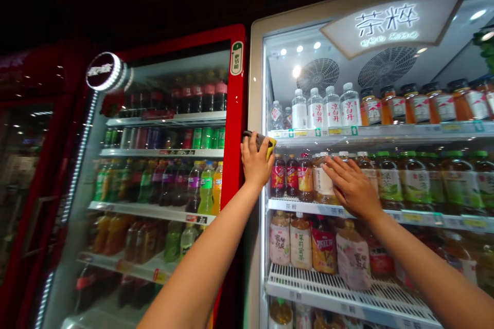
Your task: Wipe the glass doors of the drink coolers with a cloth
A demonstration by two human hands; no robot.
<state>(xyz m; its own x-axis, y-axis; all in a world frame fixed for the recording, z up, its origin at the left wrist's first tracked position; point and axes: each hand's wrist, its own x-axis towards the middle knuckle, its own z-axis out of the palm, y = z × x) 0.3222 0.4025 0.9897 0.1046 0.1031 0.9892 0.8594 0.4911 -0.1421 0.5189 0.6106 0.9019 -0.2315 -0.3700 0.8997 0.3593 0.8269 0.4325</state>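
Note:
My left hand (258, 163) presses a grey and yellow cloth (271, 147) against the left edge of the lit drinks fridge (257, 87), fingers curved over it. The cloth is folded, and part of it is hidden under the fingers. Farther right, my right hand (354, 185) is held flat with its fingers stretched out, holding nothing. It appears to rest on the glass door, in front of the middle shelf's bottles. Behind the glass near it are a white-labelled bottle (323, 180) and several green-capped tea bottles (389, 180).
A red-framed drinks fridge (234, 113) stands close on the left, with a round lit sign (103, 71). Clear water bottles (350, 105) and amber bottles line the right fridge's top shelf. Pink-labelled bottles (353, 257) stand lower down. A lit sign (389, 25) hangs above.

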